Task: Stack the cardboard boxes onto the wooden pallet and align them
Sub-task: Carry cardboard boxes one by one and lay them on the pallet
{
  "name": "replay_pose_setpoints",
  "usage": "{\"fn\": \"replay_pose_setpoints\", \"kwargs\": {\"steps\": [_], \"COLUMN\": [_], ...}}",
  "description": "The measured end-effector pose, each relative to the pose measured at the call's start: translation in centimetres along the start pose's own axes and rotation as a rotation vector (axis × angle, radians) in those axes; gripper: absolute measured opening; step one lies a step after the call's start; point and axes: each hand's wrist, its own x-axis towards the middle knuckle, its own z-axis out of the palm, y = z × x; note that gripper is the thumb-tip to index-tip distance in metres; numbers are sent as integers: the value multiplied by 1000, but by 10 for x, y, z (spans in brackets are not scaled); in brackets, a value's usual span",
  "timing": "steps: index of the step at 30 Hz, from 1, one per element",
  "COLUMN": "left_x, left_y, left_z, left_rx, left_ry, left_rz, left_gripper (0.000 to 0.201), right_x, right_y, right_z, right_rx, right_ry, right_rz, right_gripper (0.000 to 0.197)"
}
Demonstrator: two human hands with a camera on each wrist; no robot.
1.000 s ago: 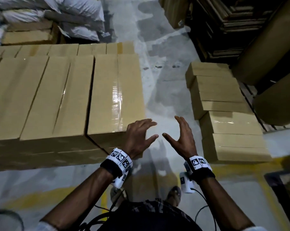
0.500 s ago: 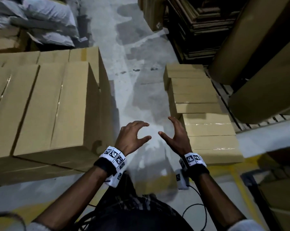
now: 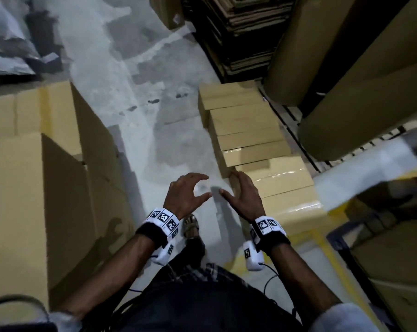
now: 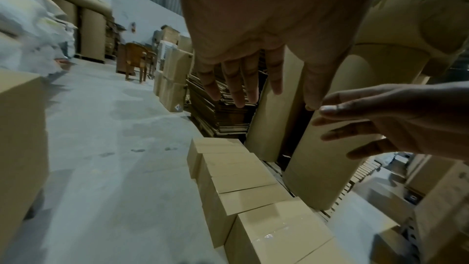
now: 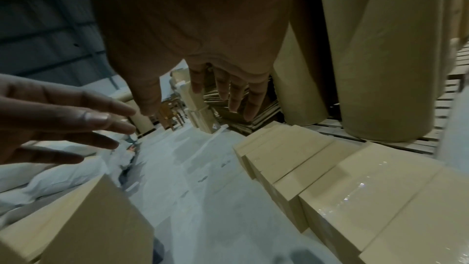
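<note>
A tall stack of large cardboard boxes fills the left of the head view. A row of smaller cardboard boxes lies on the floor at the right; the nearest one has shiny tape on top. My left hand hovers over the bare floor between them, fingers spread and lightly bent, holding nothing. My right hand is empty too, its fingers over the left corner of the taped box. In the right wrist view this hand hangs in the air above the row.
Big brown paper rolls stand on a slatted wooden pallet just right of the row. Flattened cardboard is piled behind. White sacks lie at the far left. A yellow floor line runs near my right foot side.
The view has swung right, so the tall stack has slid left. Both empty hands have moved right, and the right hand now reaches the taped box's corner.
</note>
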Motion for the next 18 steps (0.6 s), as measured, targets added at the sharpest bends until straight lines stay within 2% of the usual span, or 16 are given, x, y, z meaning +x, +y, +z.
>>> {"fn": "replay_pose_setpoints", "kwargs": {"steps": [6,9,12,18], "left_x": [95,135,161,195], "left_y": [-3,-6,-8,-12], "left_z": [-9,-1,17,80], "left_rx": [-32,-22,-23,150], "left_ry": [-126,-233,-333,-570], "left_rz": [78,57,48,89], "left_gripper": [52,54,53,54], "right_x": [63,87,99,112], "right_y": [7,26,45,112], "right_z": [-25,-24,-19,6], "right_rx": [-3,33,82,136], "right_ry": [62,95,102,87], "right_rz": [150,298,388,641], "right_gripper": [69,74,78,68]}}
